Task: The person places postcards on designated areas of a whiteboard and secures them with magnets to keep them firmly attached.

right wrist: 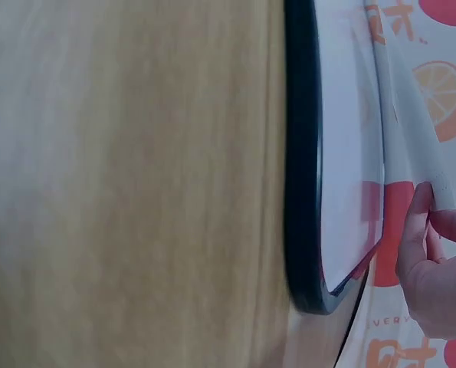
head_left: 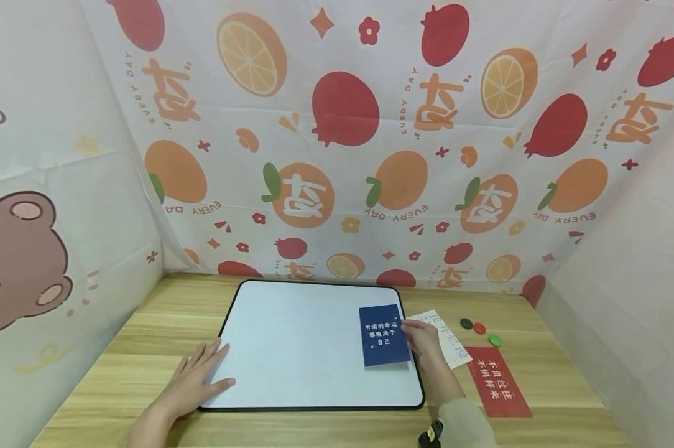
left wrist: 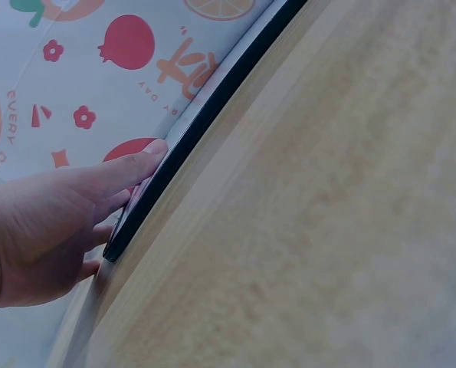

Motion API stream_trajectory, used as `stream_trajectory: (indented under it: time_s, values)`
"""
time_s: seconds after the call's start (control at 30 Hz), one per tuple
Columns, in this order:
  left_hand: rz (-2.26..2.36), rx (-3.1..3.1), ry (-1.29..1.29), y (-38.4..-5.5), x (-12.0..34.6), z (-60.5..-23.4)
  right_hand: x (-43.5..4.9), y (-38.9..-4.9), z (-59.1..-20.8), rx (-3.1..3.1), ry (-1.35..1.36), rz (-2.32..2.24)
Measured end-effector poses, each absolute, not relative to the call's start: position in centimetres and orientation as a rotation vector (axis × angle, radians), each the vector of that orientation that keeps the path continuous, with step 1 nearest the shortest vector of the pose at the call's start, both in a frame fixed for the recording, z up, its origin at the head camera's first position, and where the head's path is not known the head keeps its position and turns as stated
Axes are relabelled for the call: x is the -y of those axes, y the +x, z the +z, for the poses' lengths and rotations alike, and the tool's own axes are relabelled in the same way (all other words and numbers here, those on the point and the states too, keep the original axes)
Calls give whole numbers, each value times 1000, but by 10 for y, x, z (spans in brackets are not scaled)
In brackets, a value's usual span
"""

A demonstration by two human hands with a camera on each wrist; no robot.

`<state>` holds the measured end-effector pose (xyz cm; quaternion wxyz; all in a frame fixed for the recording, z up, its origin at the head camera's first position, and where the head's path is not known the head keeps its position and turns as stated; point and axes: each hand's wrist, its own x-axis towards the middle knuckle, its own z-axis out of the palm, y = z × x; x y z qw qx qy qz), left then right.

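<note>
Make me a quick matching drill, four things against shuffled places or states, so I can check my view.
1. Blue card
2. Red card
3. Green disc
4. Left hand

A. Flat on the table, with white lettering
B. Touching the left edge of the board
C. Held by the right hand, over part of the board
D. Grouped with a black disc and a red disc

Pairs: 1-C, 2-A, 3-D, 4-B

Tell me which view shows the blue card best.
The head view: the blue card faces the camera, its white print readable, the right hand covering only part of one edge. The right wrist view shows just its pale back, at a slant; the left wrist view shows none of it.
</note>
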<state>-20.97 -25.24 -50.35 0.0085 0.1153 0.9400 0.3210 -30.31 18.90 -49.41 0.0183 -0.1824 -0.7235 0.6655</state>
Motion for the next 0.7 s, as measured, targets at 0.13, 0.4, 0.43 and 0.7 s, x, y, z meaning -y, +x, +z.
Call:
stream_trajectory:
  time_s: [0.13,0.4,0.43,0.7]
  values:
    - [1008,-2936,360,-209,252,-503,-188,-306,-494,2298,-552,2027]
    - [1014,-2936,363,-209,253,-504,-182,-309,-495,2359,-559,1965]
    - [1013,-2937,363,-209,253,-504,-180,-309,-494,2364,-569,1962]
    - [1010,-2947,367,-210,253,-505,-172,-307,-492,2387,-571,1972]
